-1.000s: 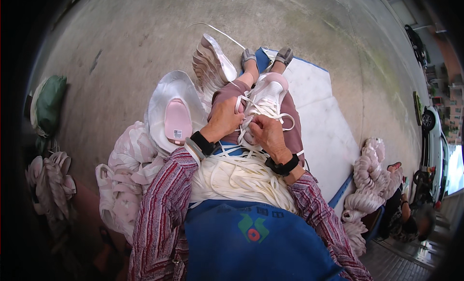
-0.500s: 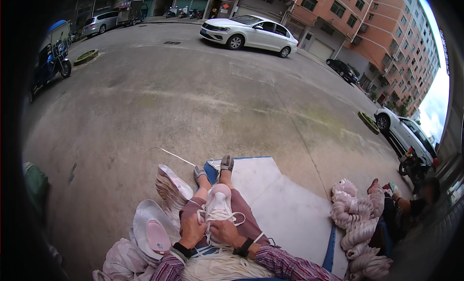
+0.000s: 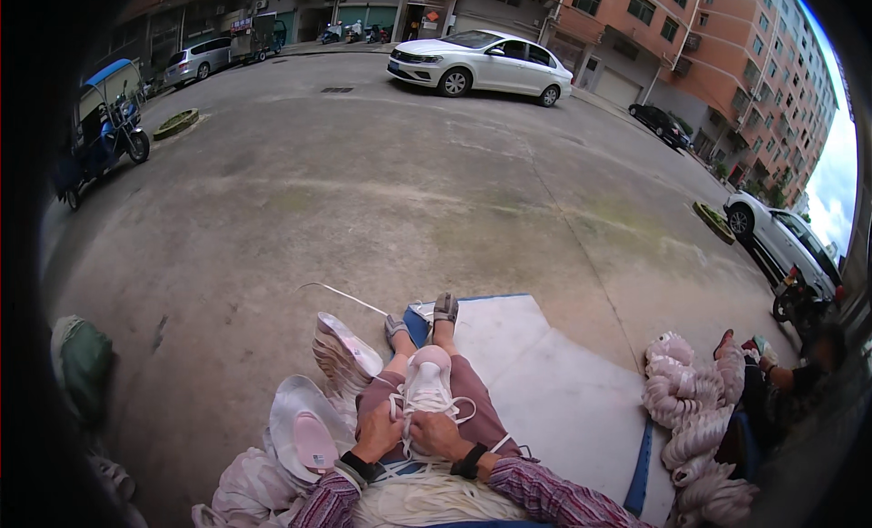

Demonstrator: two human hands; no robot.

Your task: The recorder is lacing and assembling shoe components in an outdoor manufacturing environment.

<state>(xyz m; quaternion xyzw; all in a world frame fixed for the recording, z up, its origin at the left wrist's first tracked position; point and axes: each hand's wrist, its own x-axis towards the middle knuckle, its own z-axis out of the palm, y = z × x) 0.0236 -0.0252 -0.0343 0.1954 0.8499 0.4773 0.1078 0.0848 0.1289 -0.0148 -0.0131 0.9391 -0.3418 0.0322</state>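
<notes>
Low in the frame's centre, a white lace-up sneaker upper (image 3: 427, 383) lies on the person's lap, long axis running up the frame, toe pointing away toward the feet. The left hand (image 3: 380, 433) and right hand (image 3: 439, 434) are both closed on its near end and white laces (image 3: 400, 412). This looks like lacing in progress; the next pull calls for even tension. Stacked white uppers (image 3: 343, 353) lie just left.

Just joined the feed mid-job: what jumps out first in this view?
A white shoe lies on the person's lap at bottom centre, with the left hand and right hand at its laces. Stacks of white shoes crowd the left, and another heap sits at right. A white car is parked beyond the concrete yard.
</notes>
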